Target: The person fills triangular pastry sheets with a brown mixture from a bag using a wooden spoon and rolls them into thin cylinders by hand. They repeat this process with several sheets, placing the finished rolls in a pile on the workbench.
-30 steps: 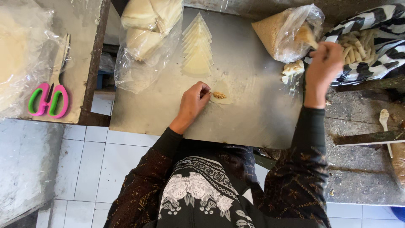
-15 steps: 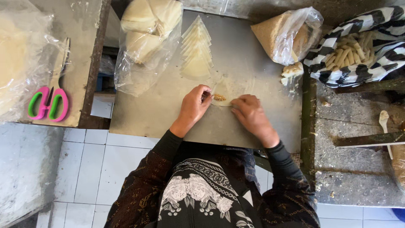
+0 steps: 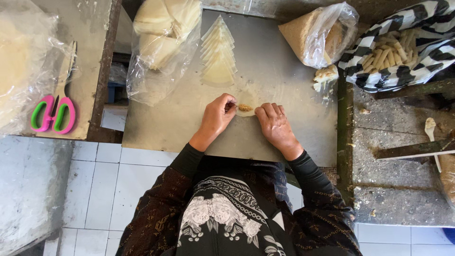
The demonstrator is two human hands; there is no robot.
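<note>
**At the middle of the metal board, two hands fold a filled wrapper**

At the centre of the grey metal board (image 3: pixel 284 137), both hands meet over a thin pale wrapper (image 3: pixel 247 98) that lies flat on the surface. The left hand (image 3: pixel 217 116) comes in from seven o'clock, its fingers curled and drawn together, the fingertips pinching the wrapper's left edge just beside the filling. The right hand (image 3: pixel 275 124) comes in from five o'clock, knuckles up, fingers bent and close together, their tips pressing on the wrapper's right edge. Neither hand is spread.

Between the two sets of fingertips sits a small heap of golden-brown filling (image 3: pixel 245 108), crumbly in look, resting on the wrapper. The wrapper itself is almost see-through against the board, so its outline is hard to trace.

At twelve o'clock from the hands, a fanned stack of pale wrappers (image 3: pixel 218 59) lies on the board. At eleven o'clock is a clear plastic bag of wrappers (image 3: pixel 161 42). At one o'clock lies a plastic bag of brown crumbs (image 3: pixel 317 33), and further out at two o'clock a black-and-white striped cloth (image 3: pixel 407 71) holds finished pale rolls (image 3: pixel 386 54). Well apart at nine o'clock, pink-and-green scissors (image 3: pixel 53 114) rest on a side table (image 3: pixel 90 57).
</note>
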